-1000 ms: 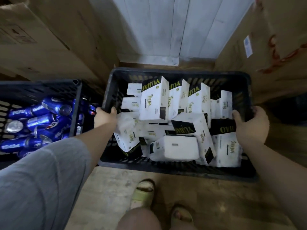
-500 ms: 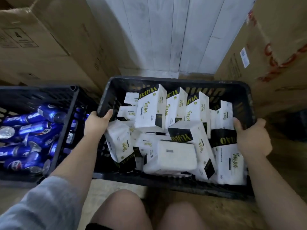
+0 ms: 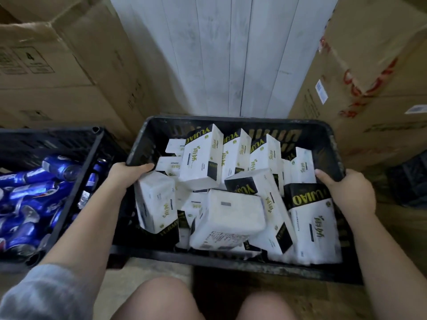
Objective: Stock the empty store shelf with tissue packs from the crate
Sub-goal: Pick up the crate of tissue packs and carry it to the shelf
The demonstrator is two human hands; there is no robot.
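While gripped, crate (image 3: 231, 125) between both hands.

The fingers of the left hand (image 3: 126, 174) and right hand (image 3: 349, 192) curl out of sight over the side rims of the black plastic crate (image 3: 231, 122); only the thumbs show inside. The white tissue packs with black-and-yellow ends (image 3: 227, 217) overlap, so the lower ones are mostly covered, and their small print is too blurred to read. The second black crate of blue drink cans (image 3: 30, 197) is cut off by the left edge. The brown cardboard boxes (image 3: 57, 72) run past the top and sides.
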